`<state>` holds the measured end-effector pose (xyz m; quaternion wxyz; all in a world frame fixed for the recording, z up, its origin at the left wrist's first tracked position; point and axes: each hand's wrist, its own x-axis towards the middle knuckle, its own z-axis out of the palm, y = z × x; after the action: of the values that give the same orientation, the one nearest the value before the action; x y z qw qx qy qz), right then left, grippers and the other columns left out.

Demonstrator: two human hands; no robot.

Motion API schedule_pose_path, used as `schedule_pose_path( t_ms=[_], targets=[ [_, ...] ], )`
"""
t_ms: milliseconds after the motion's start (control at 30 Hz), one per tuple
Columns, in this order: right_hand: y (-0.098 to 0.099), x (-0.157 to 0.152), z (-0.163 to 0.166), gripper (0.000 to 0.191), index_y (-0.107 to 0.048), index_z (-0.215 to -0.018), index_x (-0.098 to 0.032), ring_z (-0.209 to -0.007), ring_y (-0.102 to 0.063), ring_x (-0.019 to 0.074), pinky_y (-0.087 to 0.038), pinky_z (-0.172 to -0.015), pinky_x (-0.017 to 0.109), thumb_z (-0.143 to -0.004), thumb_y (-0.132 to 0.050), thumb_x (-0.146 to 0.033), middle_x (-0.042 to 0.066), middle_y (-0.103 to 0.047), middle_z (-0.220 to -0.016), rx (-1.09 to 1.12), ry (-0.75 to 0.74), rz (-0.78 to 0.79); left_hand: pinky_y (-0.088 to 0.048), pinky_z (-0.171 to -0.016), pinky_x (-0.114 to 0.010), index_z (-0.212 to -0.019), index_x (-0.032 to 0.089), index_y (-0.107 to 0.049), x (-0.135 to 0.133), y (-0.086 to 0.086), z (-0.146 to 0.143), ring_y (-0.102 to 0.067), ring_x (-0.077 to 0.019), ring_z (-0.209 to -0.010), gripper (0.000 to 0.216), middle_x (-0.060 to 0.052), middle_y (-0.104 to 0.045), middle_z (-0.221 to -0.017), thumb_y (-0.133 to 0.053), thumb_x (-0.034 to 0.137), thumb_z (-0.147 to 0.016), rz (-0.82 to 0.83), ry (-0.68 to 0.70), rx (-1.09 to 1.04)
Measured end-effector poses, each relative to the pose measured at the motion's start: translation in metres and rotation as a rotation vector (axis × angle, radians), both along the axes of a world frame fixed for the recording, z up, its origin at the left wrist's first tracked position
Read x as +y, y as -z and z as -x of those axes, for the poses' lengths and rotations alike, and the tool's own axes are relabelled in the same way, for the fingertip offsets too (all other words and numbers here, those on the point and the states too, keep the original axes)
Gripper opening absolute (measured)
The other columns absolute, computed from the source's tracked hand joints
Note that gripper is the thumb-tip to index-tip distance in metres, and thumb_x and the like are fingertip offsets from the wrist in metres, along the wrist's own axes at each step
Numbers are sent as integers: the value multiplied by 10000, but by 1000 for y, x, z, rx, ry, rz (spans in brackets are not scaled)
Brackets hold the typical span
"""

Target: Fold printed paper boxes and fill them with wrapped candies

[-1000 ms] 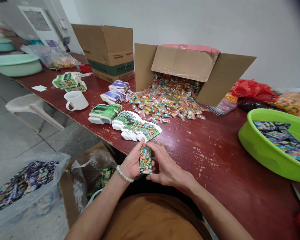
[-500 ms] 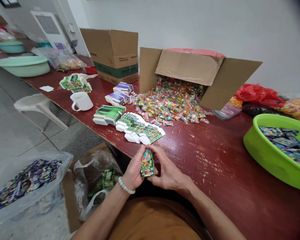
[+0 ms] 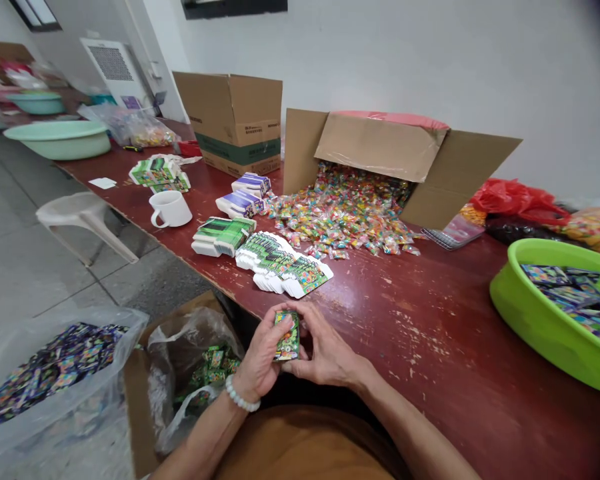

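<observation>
At the table [image 3: 380,327], my left hand [image 3: 263,352] and right hand [image 3: 330,347] hold a green packet [image 3: 289,341], finished-looking packets [image 3: 215,363] below, flat blanks [image 3: 275,260] remaining on top.

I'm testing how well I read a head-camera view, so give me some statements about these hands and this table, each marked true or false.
1. The left hand has its thumb on the small green pack. True.
2. The white mug lies on its side. False: the white mug stands upright.
3. Wrapped sweets spread from the open carton onto the table. True.
4. The bead bracelet is on the right wrist. False: the bead bracelet is on the left one.
5. Dark packets lie in the lime-green tub. True.
</observation>
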<state>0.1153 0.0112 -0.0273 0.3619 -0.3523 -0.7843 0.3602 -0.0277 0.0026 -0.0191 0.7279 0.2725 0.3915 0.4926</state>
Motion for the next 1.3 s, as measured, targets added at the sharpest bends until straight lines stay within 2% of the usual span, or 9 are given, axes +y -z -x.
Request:
schedule_pose_path(
  t_ms=[100, 200, 367, 467, 667, 833, 900, 1100, 1300],
  targets=[
    [8, 15, -8, 1106, -214, -1486, -228, -1317, -387, 292, -373, -1070, 437, -602, -851, -417, 152, -347, -1447, -65, 20, 8, -520, -469, -286, -1160, 240, -465, -1, 2, 25, -632, -166, -535, 490, -13, -648, -827, -717, 382, -763, 1, -35, 136],
    [19, 50, -27, 868, -295, -1449, -226, -1269, -438, 288, -384, -1045, 469, -741, -747, -444, 150, -414, -1398, -123, 275, -1, -497, -447, -311, -1140, 265, -436, -3, 17, 70, -626, -192, -506, 523, -1, -643, -818, -701, 472, -739, -6, -166, 378],
    [36, 101, -52, 635, -508, -1295, -187, -1133, -491, 344, -400, -941, 523, -765, -711, -473, 174, -519, -1254, -400, 666, -75, -491, -858, -494, -1036, 218, -567, -4, 70, 164, -617, -345, -986, 564, -61, -626, -906, -670, 598, -632, 4, -314, 1140],
    [41, 108, -49, 521, -617, -1138, -210, -1085, -493, 347, -398, -889, 500, -740, -713, -532, 158, -550, -1195, -488, 737, 1, -433, -955, -527, -1093, 170, -565, -3, 87, 188, -562, -372, -1102, 624, -140, -598, -1074, -627, 602, -648, -21, -291, 1234],
    [43, 109, -44, 440, -610, -948, -187, -1028, -515, 318, -386, -871, 439, -618, -757, -439, 103, -597, -1029, -83, 865, 249, -449, -961, -476, -1196, 188, -541, 17, 59, 128, -586, -289, -1067, 516, -116, -604, -1172, -556, 507, -791, -312, -278, 1213],
    [22, 100, -56, 367, -528, -776, -201, -678, -562, 183, -440, -659, 306, -731, -599, -558, 10, -603, -724, 111, 642, 365, -384, -1039, -441, -1196, 204, -566, 43, 8, 61, -546, -253, -1150, 379, -101, -604, -1215, -559, 378, -859, -649, -252, 1143],
    [5, 89, -61, 387, -527, -763, -201, -684, -563, 164, -447, -661, 287, -701, -653, -562, -2, -605, -729, 181, 517, 396, -389, -1030, -436, -1205, 202, -568, 49, -11, 44, -549, -262, -1156, 417, -111, -608, -1233, -598, 409, -844, -615, -131, 983],
    [-41, 53, -56, 285, -590, -826, -183, -727, -555, 118, -440, -714, 257, -769, -739, -418, -13, -617, -788, 401, -27, 565, -517, -757, -371, -1115, 149, -607, 40, -25, 10, -702, -257, -827, 547, -134, -717, -981, -723, 511, -722, -137, 786, 8],
    [-53, 40, -43, 245, -638, -859, -182, -720, -563, 105, -458, -710, 243, -791, -739, -395, -17, -618, -791, 465, -32, 562, -539, -723, -369, -1056, 99, -662, 21, -16, -1, -721, -275, -757, 534, -125, -730, -848, -824, 387, -636, -38, 821, -205]
  ],
)
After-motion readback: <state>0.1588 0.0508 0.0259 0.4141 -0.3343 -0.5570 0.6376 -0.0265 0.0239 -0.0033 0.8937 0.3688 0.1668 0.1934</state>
